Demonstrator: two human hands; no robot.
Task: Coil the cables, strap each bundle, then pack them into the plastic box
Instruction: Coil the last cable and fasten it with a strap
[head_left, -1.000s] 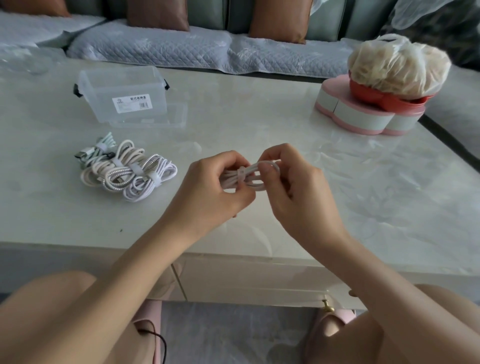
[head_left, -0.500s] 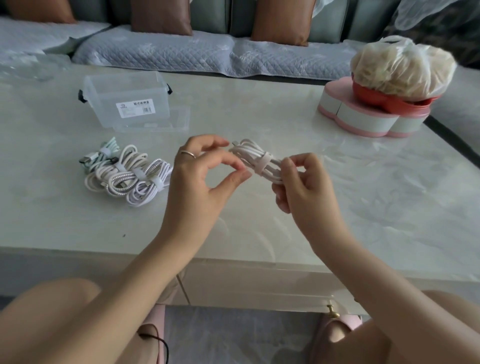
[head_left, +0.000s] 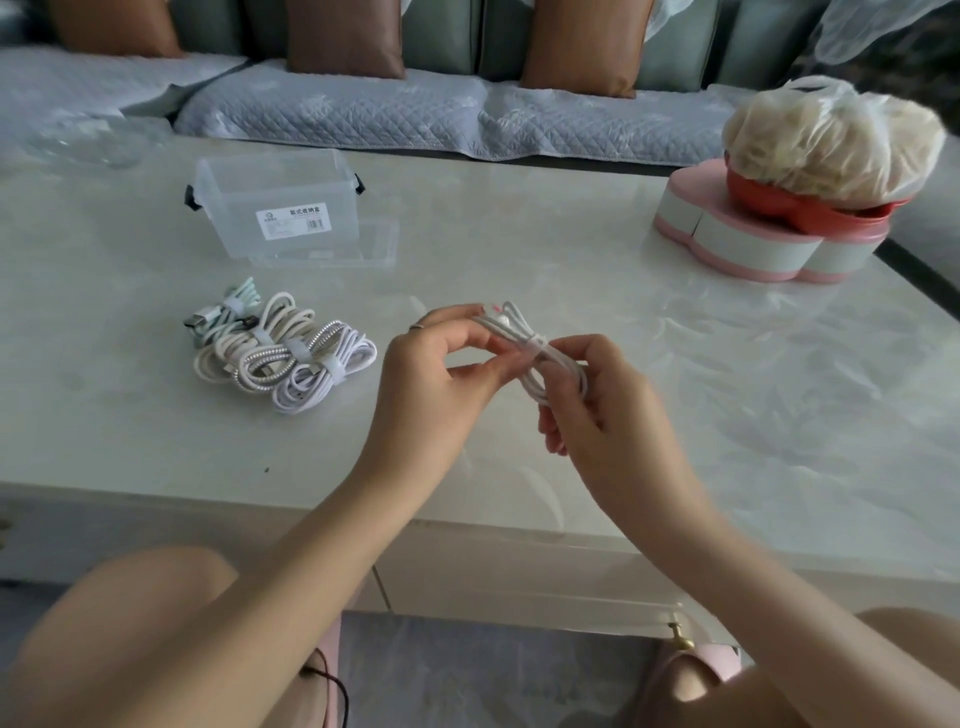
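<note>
While left hand (head_left: 436, 374), right hand (head_left: 608, 410) pinch bundle (head_left: 519, 332), plastic box (head_left: 280, 208) well apart

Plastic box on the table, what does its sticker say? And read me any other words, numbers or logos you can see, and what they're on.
Sticker on the plastic box: one bold row of Chinese characters, too blurred to quote; a small logo, fine print and a barcode, all unreadable.
Held cable bundle, strapped bundles, pink container: no writing visible.
</note>
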